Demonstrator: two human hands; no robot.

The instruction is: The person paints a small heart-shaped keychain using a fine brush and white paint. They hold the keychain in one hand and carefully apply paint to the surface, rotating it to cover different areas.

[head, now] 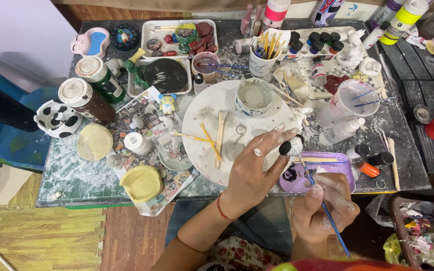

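Note:
My left hand (pixel 255 168) pinches a small white figurine with black parts (pixel 290 146) between fingertips, just above the table's front edge. My right hand (pixel 327 203) grips a thin blue-handled paintbrush (pixel 322 203); its tip points up at the figurine. Below the figurine lies a purple tray (pixel 345 163) with a black paint smear. A round white plate (pixel 204 123) to the left carries wooden sticks, a yellow stick and a key ring.
A white cup (pixel 253 97) of grey slurry stands on the plate. Paint pots (pixel 313 41), a brush cup (pixel 262 60), bottles (pixel 405 19), brown jars (pixel 86 99), a yellow mould (pixel 142 183), trays of small figures (pixel 179 37) and a plastic cup (pixel 347 103) crowd the table.

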